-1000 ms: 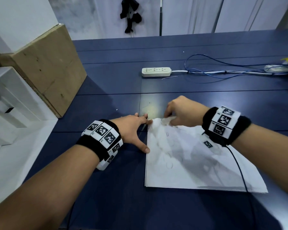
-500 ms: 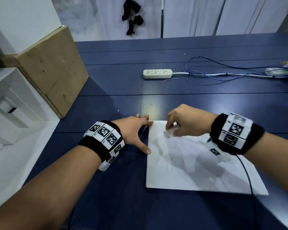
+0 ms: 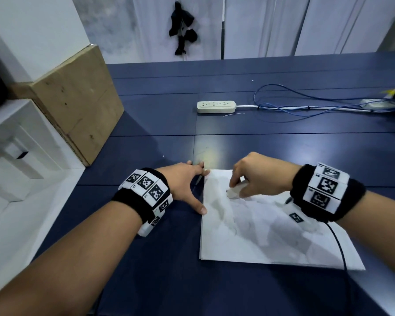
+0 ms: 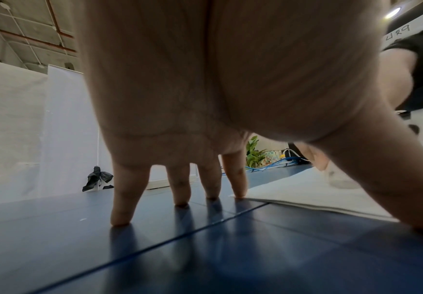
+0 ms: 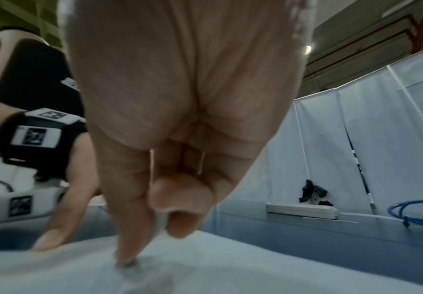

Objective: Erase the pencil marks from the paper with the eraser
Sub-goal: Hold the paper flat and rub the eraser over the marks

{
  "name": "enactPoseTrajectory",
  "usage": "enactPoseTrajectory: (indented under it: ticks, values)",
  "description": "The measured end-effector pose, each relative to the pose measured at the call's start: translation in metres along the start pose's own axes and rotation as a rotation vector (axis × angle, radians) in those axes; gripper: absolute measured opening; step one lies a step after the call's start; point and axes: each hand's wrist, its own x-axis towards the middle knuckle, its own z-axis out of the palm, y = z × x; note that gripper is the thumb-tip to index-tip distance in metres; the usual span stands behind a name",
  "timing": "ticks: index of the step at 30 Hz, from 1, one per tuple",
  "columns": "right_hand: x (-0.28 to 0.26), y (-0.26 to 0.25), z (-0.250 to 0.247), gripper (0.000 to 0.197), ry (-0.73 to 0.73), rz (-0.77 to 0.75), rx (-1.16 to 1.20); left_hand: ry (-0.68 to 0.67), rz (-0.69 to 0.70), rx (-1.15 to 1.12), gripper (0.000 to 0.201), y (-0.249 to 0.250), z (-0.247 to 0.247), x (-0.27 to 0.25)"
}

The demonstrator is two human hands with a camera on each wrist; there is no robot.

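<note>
Right hand [image 3: 258, 176] slid nearer, pinching eraser [image 3: 234, 192] on paper [image 3: 271, 236]; left hand [image 4: 205, 99] spread, fingertips visible only wrist-view.

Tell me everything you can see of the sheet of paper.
The paper is a white rectangular sheet lying flat on the dark blue table, with grey smudges and faint pencil marks across it. The left hand rests spread beside its left edge, thumb and forefinger tips touching that edge. The right hand presses a small white eraser onto its upper left part. From the left wrist, it seems a thin stack.

Blue table [image 3: 283, 144] — paper [image 3: 271, 242], power strip [image 3: 216, 106]
</note>
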Motion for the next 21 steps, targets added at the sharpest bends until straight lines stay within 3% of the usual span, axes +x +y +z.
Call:
enactPoseTrajectory:
  ticks: [6,11,14,17,21]
  values:
    - [-0.009,0.001,0.006,0.027,0.018,0.010,0.014,-0.025,0.019,0.082,0.123,0.004,-0.004,0.002]
    - [-0.005,0.002,0.008,0.025,0.015,0.015,-0.028,0.164,0.145,0.063,0.101,0.015,-0.008,0.006]
    - [-0.005,0.000,0.004,0.026,-0.022,0.045,-0.022,0.137,0.131,0.172,0.103,0.020,-0.004,0.006]
    - [0.004,0.004,-0.006,0.029,-0.068,0.081,0.009,0.131,0.107,0.144,0.104,0.016,0.001,0.008]
    - [0.036,0.016,-0.014,0.025,0.088,0.124,0.033,0.113,0.104,0.160,0.105,0.018,-0.001,0.007]
